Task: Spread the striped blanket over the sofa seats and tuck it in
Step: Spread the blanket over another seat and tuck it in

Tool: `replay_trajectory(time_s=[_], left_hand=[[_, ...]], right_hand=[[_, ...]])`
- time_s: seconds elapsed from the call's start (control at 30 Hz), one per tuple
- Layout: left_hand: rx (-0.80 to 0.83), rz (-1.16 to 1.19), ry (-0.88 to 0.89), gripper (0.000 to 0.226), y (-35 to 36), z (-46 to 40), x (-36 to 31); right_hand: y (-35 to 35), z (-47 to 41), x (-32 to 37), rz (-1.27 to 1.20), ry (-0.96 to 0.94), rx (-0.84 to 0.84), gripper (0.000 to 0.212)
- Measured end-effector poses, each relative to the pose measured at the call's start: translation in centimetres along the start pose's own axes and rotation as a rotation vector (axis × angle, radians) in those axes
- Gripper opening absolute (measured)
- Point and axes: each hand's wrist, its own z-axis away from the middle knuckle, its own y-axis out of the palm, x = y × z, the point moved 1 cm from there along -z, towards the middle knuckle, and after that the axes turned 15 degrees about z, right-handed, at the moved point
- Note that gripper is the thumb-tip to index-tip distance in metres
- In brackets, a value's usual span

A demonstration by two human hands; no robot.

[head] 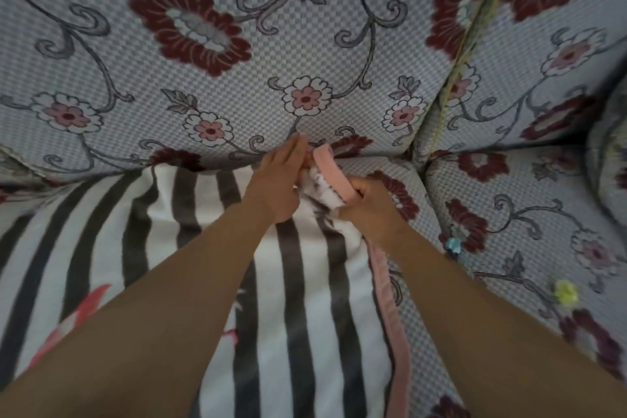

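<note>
The striped blanket [298, 282], white with dark grey stripes and a pink border, lies over the left part of the sofa seat [509, 248]. Its far edge runs into the crease below the flowered back cushion [237, 61]. My left hand [276, 187] has straight fingers pointing into that crease and touches the bunched corner of the blanket. My right hand [371, 205] grips the pink border at that corner, fingers curled round it. The pink border runs from the corner down the blanket's right side.
A second back cushion [526, 78] and seat stand to the right, split by a gap with yellow piping [454, 78]. Two small flower-shaped things, blue [454, 245] and yellow [566, 292], lie on the bare seat at the right.
</note>
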Motion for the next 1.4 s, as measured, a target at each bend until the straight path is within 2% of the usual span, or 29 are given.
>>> replay_trajectory(time_s=[0.07, 0.13, 0.17, 0.23, 0.3, 0.33, 0.4, 0.5, 0.53, 0.6, 0.63, 0.7, 0.77, 0.83, 0.97, 1.07, 1.13, 1.17, 1.23, 1.33, 1.4], left_hand=[[0.049, -0.080, 0.069, 0.079, -0.3, -1.5, -2.1], [0.063, -0.074, 0.117, 0.052, -1.0, -2.4, -3.5], [0.056, -0.005, 0.125, 0.040, -1.4, -2.6, -4.2], [0.046, 0.218, 0.090, 0.028, -2.6, -2.9, -5.1], [0.083, 0.483, 0.047, 0.030, -3.6, -3.2, -6.0], [0.099, 0.482, 0.071, 0.033, -4.1, -3.4, -6.5], [0.147, 0.381, 0.134, 0.044, -4.8, -3.4, -7.1], [0.220, 0.318, 0.151, 0.062, -5.4, -3.4, -7.7], [0.229, 0.292, 0.159, 0.063, -5.5, -3.5, -7.9], [0.255, 0.264, 0.175, 0.058, -5.5, -3.7, -8.4], [0.263, 0.252, 0.170, 0.053, -5.4, -3.9, -8.6], [0.262, 0.249, 0.142, 0.040, -5.3, -4.7, -8.6], [0.247, 0.194, 0.128, 0.029, -5.1, -5.6, -8.5], [0.220, 0.102, 0.119, 0.029, -4.7, -6.4, -8.4], [0.232, -0.009, 0.103, 0.035, -3.4, -7.6, -8.8], [0.263, -0.070, 0.112, 0.035, -3.0, -8.1, -9.1], [0.278, -0.116, 0.114, 0.035, -2.9, -8.3, -9.1], [0.289, -0.130, 0.109, 0.035, -2.8, -8.5, -9.1], [0.305, -0.146, 0.087, 0.035, -2.7, -9.0, -9.0], [0.260, -0.204, 0.040, 0.036, -2.5, -9.9, -8.9], [0.145, -0.244, 0.029, 0.032, -2.1, -10.9, -9.0]], right_hand=[[-1.0, 0.7, 0.1, -0.068, -0.025, 0.025, 0.032], [-1.9, 1.2, 0.0, -0.103, 0.005, 0.076, 0.032], [-2.4, 1.4, -0.3, -0.177, 0.046, 0.127, 0.028], [-3.0, 1.9, -0.7, -0.502, 0.205, 0.281, 0.021], [-3.4, 2.4, -1.0, -0.736, 0.344, 0.453, 0.019], [-3.4, 2.5, -1.2, -0.711, 0.336, 0.509, 0.018], [-2.9, 2.8, -1.2, -0.473, 0.230, 0.553, 0.025], [-1.7, 2.3, -1.0, -0.128, 0.189, 0.386, 0.048], [-1.3, 2.0, -1.0, -0.054, 0.186, 0.329, 0.044], [-0.7, 1.7, -1.3, 0.152, 0.131, 0.248, 0.017], [-0.6, 1.8, -1.6, 0.201, 0.114, 0.212, 0.011], [-0.6, 2.1, -2.5, 0.058, 0.181, 0.131, 0.014], [-0.9, 2.8, -3.5, -0.115, 0.225, 0.017, 0.005], [-1.3, 3.3, -4.3, -0.157, 0.200, -0.042, 0.018], [-1.6, 4.2, -4.0, -0.271, 0.153, 0.010, 0.028], [-2.2, 4.5, -4.3, -0.553, 0.217, 0.113, 0.016], [-2.7, 4.8, -4.6, -0.730, 0.201, 0.238, 0.031], [-2.8, 4.9, -4.7, -0.655, 0.182, 0.287, 0.036], [-2.4, 5.2, -5.0, -0.383, 0.151, 0.285, 0.030], [-1.9, 4.9, -5.8, -0.168, 0.235, -0.004, 0.006], [-1.8, 4.5, -6.4, -0.155, 0.262, -0.172, 0.022]])
